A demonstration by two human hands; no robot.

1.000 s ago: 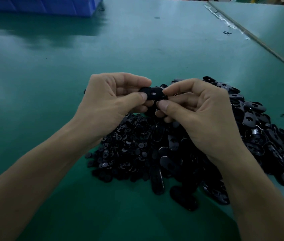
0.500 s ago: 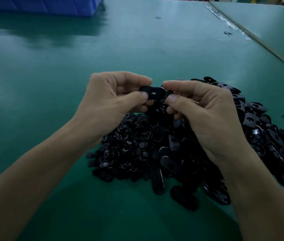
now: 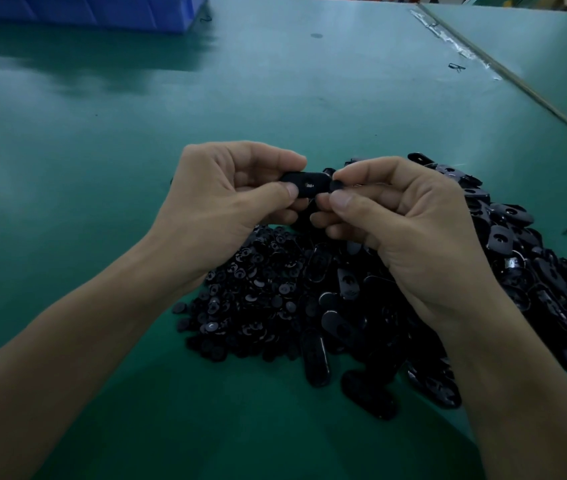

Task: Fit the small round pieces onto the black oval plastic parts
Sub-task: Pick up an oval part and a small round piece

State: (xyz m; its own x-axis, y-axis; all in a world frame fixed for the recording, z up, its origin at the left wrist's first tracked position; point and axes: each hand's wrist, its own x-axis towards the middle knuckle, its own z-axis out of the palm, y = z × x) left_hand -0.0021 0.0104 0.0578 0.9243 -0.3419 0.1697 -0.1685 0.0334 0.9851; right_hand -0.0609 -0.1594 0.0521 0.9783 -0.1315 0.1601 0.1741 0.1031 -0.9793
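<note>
At the near edge of the heap of black oval parts [image 3: 315, 362], a few long ovals are seen lying flat on the green table [image 3: 67, 237]. Just to the left of the heap, and touching it, the small round pieces [image 3: 251, 306] are piled up. Above the heap, two bare hands are held close together. One oval part [image 3: 304, 183] is pinched by the left hand [image 3: 226, 202] between the thumb and the curled fingers, with its little middle hole turned up. A small round piece [image 3: 337, 185] is pinched by the right hand [image 3: 410, 230] between the thumb and first finger. It is held right at the end of the oval, touching it or almost so; which one cannot be told. The fitting step seems to be in hand, and the piece is not yet in the hole. Next, the round piece would likely need to be moved over the hole, lined up straight and pushed in firmly while the oval is kept steady. Far behind the heap, a blue plastic crate [image 3: 102, 12] is seen at the table's back edge.
</note>
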